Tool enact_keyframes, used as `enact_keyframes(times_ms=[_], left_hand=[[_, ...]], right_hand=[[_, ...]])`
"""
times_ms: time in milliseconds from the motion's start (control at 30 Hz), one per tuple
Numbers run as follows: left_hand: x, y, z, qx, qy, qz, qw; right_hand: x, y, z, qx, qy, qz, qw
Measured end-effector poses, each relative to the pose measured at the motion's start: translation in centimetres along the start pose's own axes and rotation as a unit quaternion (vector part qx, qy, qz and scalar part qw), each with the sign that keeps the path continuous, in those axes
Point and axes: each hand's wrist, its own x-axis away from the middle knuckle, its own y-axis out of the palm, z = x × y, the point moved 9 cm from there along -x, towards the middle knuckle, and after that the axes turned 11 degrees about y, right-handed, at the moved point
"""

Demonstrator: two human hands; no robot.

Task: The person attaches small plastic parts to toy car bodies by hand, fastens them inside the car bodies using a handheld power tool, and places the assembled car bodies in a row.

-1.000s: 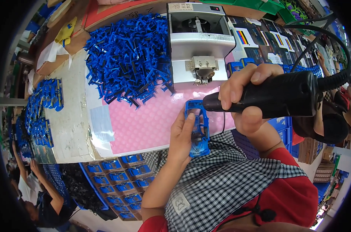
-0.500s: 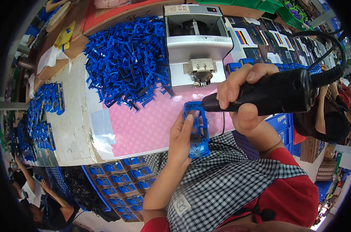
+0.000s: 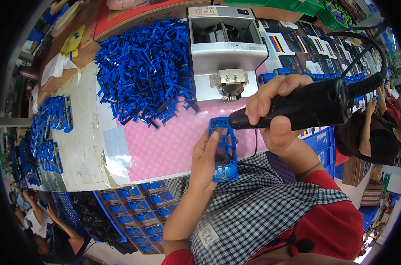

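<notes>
A blue toy car body shell (image 3: 226, 152) stands lengthwise in my left hand (image 3: 204, 157), pinched along its left side with the thumb on top. Its inside or window openings look dark and see-through. My right hand (image 3: 273, 110) is wrapped round a black corded electric screwdriver (image 3: 304, 106), held nearly level. The tool's tapered nose meets the far end of the shell; the bit and any screw there are hidden. Just beyond stands a silver-grey machine (image 3: 227, 53) with a metal outlet at its front, over the pink bubble-textured mat (image 3: 174, 145).
A big heap of small blue plastic parts (image 3: 143, 70) lies left of the machine. Blue assembled pieces (image 3: 55, 115) stand in rows at far left. A divided tray of blue shells (image 3: 138, 207) sits below the table edge. Printed cards (image 3: 297, 39) cover the right. Other people work at both sides.
The screwdriver and my right hand have shifted very slightly left. The shell stays in my left hand, with the tool's nose still at its far end.
</notes>
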Motion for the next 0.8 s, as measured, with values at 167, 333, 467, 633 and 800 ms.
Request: enact_keyframes(times_ms=[167,333,467,633,800], left_hand=[[0.0,0.1,0.1,0.005,-0.011,-0.013,1.0],[0.0,0.0,0.2,-0.005,-0.009,-0.011,1.0],[0.1,-0.1,0.1,-0.008,-0.013,-0.008,1.0],[0.0,0.1,-0.3,-0.012,-0.013,-0.01,1.0],[-0.2,0.1,-0.4,-0.008,0.005,0.008,1.0]], right_hand=[[0.2,-0.1,-0.1,-0.025,0.008,0.011,1.0],[0.0,0.0,0.0,-0.041,0.025,-0.003,0.999],[-0.1,0.1,0.5,0.026,0.018,-0.029,0.999],[-0.6,1.1,0.9,-0.016,0.01,-0.027,0.999],[-1.8,2.0,2.2,-0.1,0.036,-0.027,0.994]])
